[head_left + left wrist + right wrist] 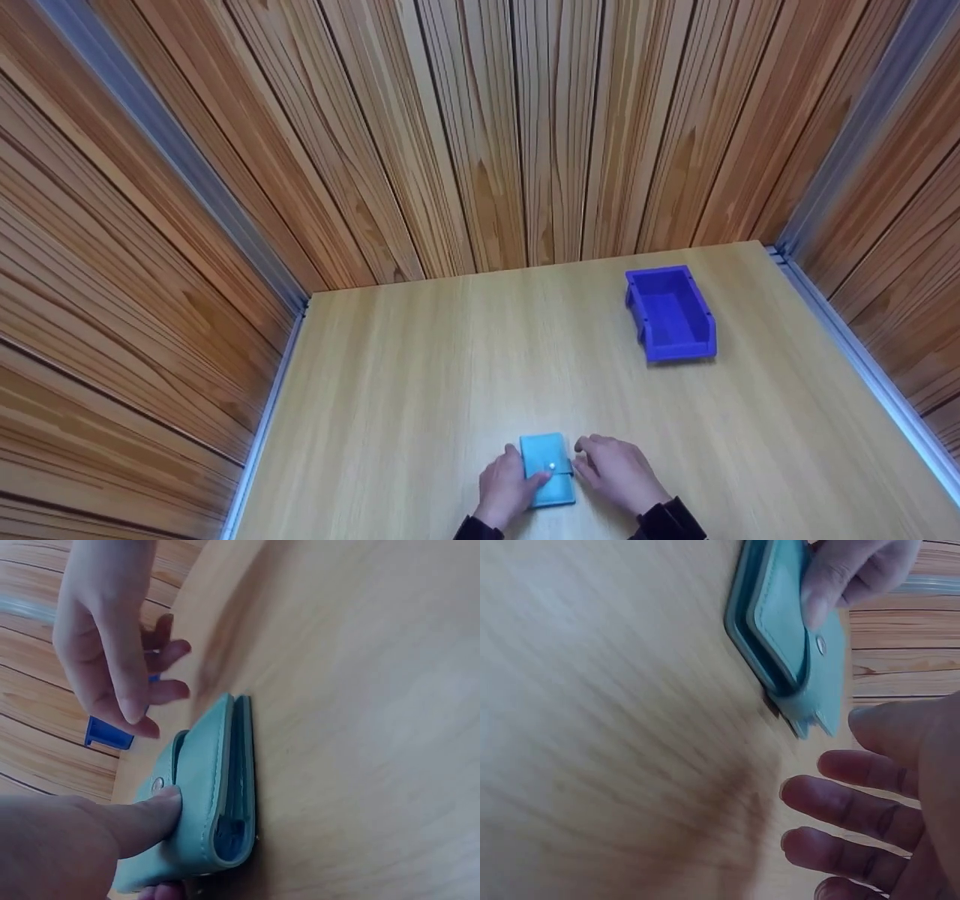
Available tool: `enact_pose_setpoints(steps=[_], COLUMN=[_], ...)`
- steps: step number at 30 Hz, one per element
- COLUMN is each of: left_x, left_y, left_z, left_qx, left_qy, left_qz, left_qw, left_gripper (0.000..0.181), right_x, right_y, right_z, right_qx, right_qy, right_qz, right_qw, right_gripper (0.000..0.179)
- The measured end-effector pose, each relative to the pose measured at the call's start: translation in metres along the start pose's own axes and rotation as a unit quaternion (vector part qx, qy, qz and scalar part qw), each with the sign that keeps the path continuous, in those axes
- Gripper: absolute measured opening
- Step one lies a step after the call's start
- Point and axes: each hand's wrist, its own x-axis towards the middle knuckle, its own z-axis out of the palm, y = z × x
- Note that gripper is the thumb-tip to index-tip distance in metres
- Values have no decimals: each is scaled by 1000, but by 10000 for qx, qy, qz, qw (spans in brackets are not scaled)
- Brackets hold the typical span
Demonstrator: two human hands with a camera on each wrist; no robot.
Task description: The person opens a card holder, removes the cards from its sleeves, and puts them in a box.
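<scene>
A teal wallet [547, 450] with a snap strap lies on the table near its front; the strap is fastened by a round metal snap [157, 784]. My left hand [506, 487] grips the wallet at its left side, thumb on the front cover beside the snap and fingertips at the underside. My right hand [619, 472] is just to the right of the wallet, apart from it. Its fingers [847, 806] are loosely bent with nothing between them, as the right wrist view shows. The folded spine and inner layers [238, 765] show in the left wrist view.
A blue-purple open-front bin [675, 311] stands at the back right of the wooden table [420, 375]. Wood-plank walls [480, 135] rise behind and at both sides, with metal rails [259, 420] along the table's side edges.
</scene>
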Motion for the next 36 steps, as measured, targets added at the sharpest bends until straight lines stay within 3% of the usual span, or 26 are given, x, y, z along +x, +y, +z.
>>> enact_pose_setpoints(steps=[4, 8, 11, 15, 19, 25, 31, 36], left_x=[-3, -6, -8, -10, -14, -14, -13, -14], left_y=[3, 8, 12, 18, 22, 27, 27, 26], left_z=[0, -1, -2, -2, 1, 5, 7, 8], left_qx=[-691, -979, -971, -998, -1066, -1130, -1204, -1139], left_qy=[-243, -122, 21, 47, 116, 141, 103, 224], left_qz=[96, 660, 974, 1086, 1213, 1406, 1542, 1821], left_qw=[9973, 9929, 9905, 9890, 9868, 9835, 9806, 9764], left_gripper=[89, 82, 69, 48, 45, 49, 39, 32], right_x=[0, -1, -2, -3, -3, -2, 1, 3], right_y=[-4, -7, -8, -8, -10, -17, -19, -21], right_z=[4, 7, 9, 12, 15, 19, 20, 21], right_qx=[155, 221, 358, 458, 385, 79, 168, 48], right_qy=[-163, 33, -24, -318, -330, 118, -58, 40], right_qz=[95, 60, 102, 228, 328, 202, 449, 316], right_qw=[9997, 9997, 9993, 9982, 9982, 9997, 9988, 9995], right_gripper=[12, 21, 28, 32, 32, 24, 23, 29])
